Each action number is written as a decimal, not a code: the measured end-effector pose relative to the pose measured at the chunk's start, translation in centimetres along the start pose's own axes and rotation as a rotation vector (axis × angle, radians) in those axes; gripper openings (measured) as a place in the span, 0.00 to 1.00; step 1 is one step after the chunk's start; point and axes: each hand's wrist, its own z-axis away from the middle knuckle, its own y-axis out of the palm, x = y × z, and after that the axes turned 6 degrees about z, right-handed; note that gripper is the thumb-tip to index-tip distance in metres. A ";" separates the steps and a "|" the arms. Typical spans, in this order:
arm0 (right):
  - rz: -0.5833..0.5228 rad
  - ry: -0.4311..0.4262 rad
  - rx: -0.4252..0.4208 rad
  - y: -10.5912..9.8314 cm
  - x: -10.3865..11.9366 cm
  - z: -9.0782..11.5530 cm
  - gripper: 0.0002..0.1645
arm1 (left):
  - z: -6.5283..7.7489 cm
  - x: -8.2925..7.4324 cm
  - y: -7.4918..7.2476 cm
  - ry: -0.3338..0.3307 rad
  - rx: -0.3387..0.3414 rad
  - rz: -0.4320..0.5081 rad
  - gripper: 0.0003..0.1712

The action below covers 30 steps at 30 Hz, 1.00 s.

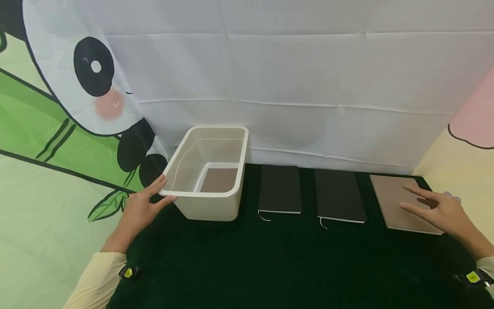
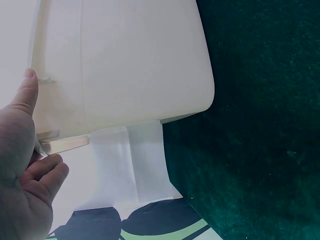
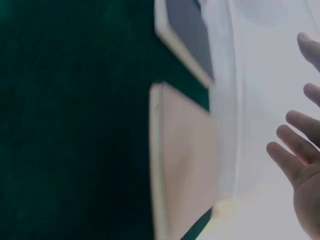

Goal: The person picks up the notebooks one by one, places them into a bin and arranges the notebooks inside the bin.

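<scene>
My left hand (image 1: 142,211) holds the near left corner of a cream plastic bin (image 1: 210,206), its thumb along the front side and its fingers at the left rim. In the left wrist view the bin's wall (image 2: 140,60) fills the upper part, the thumb lying against it. A flat brown notebook (image 1: 219,180) lies on the bin's floor. Over at the right, my right hand (image 1: 444,210) hovers above a second brown notebook (image 1: 397,201), fingers spread and holding nothing. The right wrist view shows this notebook (image 3: 190,160) flat on the cloth, away from the fingers.
Between the bin and the brown notebook lie two black notebooks, one (image 1: 279,189) nearer the bin and another (image 1: 339,195), each with a white ribbon. Dark green cloth (image 1: 285,262) covers the table. Behind rises a white backdrop (image 1: 289,86), with a printed panda (image 1: 85,86) at left.
</scene>
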 end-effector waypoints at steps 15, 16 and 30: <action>0.110 0.188 0.054 1.5 -5.9 2.7 0.42 | -0.1 0.0 0.0 -0.009 0.008 0.010 0.42; 0.110 0.194 0.056 1.6 -6.2 2.9 0.42 | -0.1 -0.1 0.0 -0.010 0.009 0.011 0.42; 0.059 0.316 0.086 2.9 -7.6 3.8 0.47 | 0.1 -0.1 -0.1 -0.018 0.005 0.010 0.42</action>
